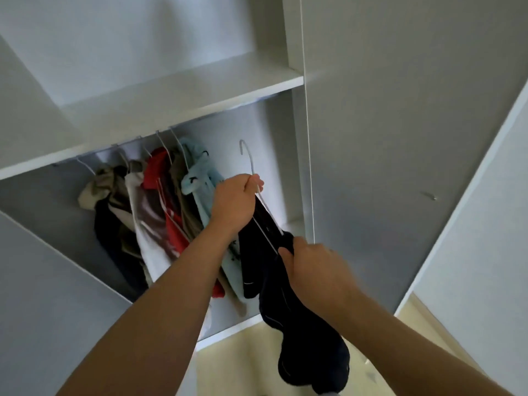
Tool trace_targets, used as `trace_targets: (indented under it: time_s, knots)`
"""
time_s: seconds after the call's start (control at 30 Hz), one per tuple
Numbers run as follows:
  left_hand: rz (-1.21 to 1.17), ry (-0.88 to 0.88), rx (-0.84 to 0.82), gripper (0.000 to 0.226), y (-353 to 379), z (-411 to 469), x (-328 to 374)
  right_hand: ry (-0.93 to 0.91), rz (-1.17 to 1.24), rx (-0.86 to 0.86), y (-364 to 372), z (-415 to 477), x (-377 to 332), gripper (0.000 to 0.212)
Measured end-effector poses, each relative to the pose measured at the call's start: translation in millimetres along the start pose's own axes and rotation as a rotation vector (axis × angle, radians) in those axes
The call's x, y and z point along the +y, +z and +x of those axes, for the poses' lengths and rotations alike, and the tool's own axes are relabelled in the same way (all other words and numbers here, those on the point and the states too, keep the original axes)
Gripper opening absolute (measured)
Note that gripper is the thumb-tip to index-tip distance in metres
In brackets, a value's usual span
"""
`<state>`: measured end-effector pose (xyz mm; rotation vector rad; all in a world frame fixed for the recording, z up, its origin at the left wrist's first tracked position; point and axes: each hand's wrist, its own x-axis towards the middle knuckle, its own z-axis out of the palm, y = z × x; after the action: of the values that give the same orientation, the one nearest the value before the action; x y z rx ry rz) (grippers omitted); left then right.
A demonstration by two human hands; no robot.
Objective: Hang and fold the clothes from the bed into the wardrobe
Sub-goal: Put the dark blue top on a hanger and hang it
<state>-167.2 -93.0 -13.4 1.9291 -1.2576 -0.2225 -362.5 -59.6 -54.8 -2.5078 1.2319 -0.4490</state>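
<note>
White wardrobe [183,81] shelving is filling the view. The left hand [234,201] is gripping the wire hanger [248,158] by its neck, with the hook pointing up, free, just right of the hung clothes [160,201]. The right hand [311,267], lower and nearer, is clutching the dark garment [257,267] draped on it.

- No word, number or brand name can be read anywhere in the view.
- The light blue garment [203,201] hanging in the wardrobe [200,90] carries small dark marks low on its cloth, too blurred to read.
- The dark garment [274,304] on the hanger [251,164] bears a short pale mark; whether it is a logo cannot be told.
</note>
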Motion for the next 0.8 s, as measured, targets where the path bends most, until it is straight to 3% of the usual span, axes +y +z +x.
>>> trace_targets:
  time_s: [0.2, 0.5, 0.63, 0.73, 0.8]
  knots:
    - [-0.012, -0.078, 0.048, 0.037, -5, 97, -50, -0.076, -0.018, 0.055, 41, 115, -17, 0.026]
    - [0.049, -0.063, -0.172, 0.014, -22, 231, -100, -0.016, -0.019, 0.07, 71, 258, -49, 0.011]
    - [0.049, -0.083, -0.186, 0.019, -24, 279, -117, 0.024, 0.019, 0.097, 76, 313, -64, 0.014]
    - [-0.003, -0.099, -0.151, 0.045, -26, 303, -130, 0.009, -0.004, 0.099, 82, 341, -73, 0.016]
    - [0.02, -0.103, -0.146, 0.045, -27, 317, -139, -0.004, -0.027, 0.111, 87, 356, -78, 0.019]
